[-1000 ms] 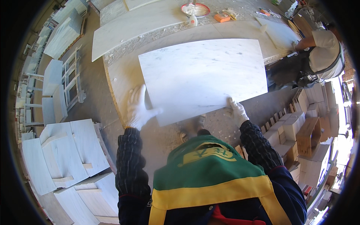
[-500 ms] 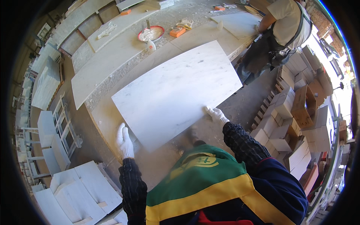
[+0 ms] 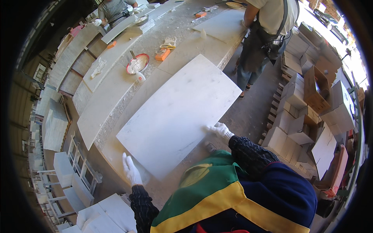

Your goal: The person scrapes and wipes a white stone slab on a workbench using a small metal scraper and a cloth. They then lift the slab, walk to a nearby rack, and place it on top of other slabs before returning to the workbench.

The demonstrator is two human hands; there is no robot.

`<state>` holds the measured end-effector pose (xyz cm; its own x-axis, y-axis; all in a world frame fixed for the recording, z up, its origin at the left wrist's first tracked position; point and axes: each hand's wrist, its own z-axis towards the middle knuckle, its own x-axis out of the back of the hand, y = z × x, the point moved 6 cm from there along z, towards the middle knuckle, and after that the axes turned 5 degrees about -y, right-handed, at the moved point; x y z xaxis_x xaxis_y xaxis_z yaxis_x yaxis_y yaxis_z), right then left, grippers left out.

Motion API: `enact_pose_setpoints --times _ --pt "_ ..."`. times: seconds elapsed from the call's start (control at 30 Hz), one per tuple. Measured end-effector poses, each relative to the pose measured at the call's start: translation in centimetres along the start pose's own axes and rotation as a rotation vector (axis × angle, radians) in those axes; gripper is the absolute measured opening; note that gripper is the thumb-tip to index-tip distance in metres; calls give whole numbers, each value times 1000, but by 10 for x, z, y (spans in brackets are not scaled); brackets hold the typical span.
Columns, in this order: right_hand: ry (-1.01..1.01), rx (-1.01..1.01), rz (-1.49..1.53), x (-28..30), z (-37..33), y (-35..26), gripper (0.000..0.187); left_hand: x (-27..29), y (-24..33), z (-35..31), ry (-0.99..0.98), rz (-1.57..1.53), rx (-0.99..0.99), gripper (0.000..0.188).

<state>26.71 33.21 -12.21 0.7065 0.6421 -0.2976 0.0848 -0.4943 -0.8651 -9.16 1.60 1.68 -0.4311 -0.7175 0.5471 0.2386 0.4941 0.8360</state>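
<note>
A large white marble slab (image 3: pixel 178 116) lies flat on a dusty stone workbench (image 3: pixel 112 149), hanging a little over its near edge. My left hand (image 3: pixel 131 170), in a white glove, rests with fingers spread on the bench just beside the slab's near left corner. My right hand (image 3: pixel 220 129), also gloved in white, lies flat against the slab's near right edge. Neither hand grips anything. My dark sleeves and green, yellow and blue top fill the lower part of the view.
A person in an apron (image 3: pixel 264 35) stands at the bench's far right end. A red bowl (image 3: pixel 138 63) and orange blocks (image 3: pixel 162 54) sit on the bench beyond. Stacked white tiles (image 3: pixel 295 116) and cardboard boxes (image 3: pixel 316 89) stand at right; more slabs (image 3: pixel 103 215) lie at lower left.
The view has swung so the slab now lies diagonally. My left hand has come off the slab's corner onto the bench; my right hand stays on the near edge.
</note>
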Motion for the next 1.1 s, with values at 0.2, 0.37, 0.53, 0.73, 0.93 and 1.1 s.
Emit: enact_pose_setpoints --times 0.2,0.37,0.53,0.73,0.93,1.1 --pt "96 13 27 27 -4 -32 46 -11 19 41 -22 -212 79 72" --pt "176 209 37 83 -3 -72 52 -27 4 81 40 -504 349 74" --pt "377 189 -99 158 10 -87 46 -27 -20 98 75 -520 380 78" --pt "388 110 24 190 27 -70 47 -27 -36 102 25 -458 330 77" --pt "389 -61 91 195 33 -37 44 -39 -2 89 0 -506 381 67" --pt "504 -6 381 206 41 -17 50 -38 30 75 86 -466 413 74"
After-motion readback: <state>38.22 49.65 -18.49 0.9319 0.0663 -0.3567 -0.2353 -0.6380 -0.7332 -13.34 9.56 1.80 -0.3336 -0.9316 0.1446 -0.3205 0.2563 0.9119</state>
